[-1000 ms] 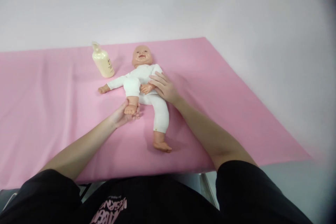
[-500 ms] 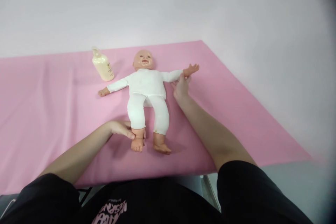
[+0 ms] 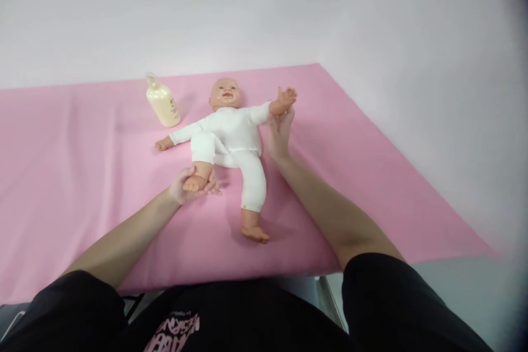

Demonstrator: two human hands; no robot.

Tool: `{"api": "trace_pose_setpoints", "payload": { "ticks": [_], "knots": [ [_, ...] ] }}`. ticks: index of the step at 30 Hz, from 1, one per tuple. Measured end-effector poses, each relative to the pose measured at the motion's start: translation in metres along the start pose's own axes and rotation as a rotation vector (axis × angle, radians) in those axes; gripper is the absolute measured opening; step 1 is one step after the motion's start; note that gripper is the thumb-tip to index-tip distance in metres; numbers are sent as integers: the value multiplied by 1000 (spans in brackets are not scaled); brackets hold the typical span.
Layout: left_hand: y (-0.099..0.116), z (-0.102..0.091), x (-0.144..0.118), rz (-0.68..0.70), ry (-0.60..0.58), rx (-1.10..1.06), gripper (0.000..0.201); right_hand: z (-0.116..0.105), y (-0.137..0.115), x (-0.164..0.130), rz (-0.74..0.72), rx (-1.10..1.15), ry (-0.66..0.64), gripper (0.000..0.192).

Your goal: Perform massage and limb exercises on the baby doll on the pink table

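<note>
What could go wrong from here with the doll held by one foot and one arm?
The left hand only cups the doll's foot, so the bent leg could slip free. The right hand grips the doll's raised arm near the wrist; pulling may drag the baby doll sideways on the pink sheet. The lotion bottle stands close to the doll's other arm and could be tipped.

glossy plastic doll (image 3: pixel 226 132), matt cloth (image 3: pixel 82 176)

Bright, even light, soft faint shadows, with blurred, darkened corners at the right edge.
</note>
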State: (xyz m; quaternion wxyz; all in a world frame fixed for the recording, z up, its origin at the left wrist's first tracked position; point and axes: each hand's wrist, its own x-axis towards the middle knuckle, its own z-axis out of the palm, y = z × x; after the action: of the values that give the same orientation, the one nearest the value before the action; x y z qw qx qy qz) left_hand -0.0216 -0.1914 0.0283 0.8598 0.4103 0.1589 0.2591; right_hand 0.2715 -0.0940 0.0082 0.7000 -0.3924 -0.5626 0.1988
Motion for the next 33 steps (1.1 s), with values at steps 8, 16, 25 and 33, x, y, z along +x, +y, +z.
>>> {"api": "trace_pose_setpoints", "payload": {
  "ticks": [8,16,25,33],
  "knots": [
    [-1,2,7,-21,285,-93,47,3,-20,-12,-214,-260,-548,41],
    [-7,-9,3,-67,159,-40,52,5,-17,-11,-198,-228,-528,38],
    [1,-8,-5,-437,-387,416,53,-13,27,10,276,168,123,61],
    [0,-7,-5,-416,-377,460,55,-40,75,24,547,377,242,46]
  ]
}}
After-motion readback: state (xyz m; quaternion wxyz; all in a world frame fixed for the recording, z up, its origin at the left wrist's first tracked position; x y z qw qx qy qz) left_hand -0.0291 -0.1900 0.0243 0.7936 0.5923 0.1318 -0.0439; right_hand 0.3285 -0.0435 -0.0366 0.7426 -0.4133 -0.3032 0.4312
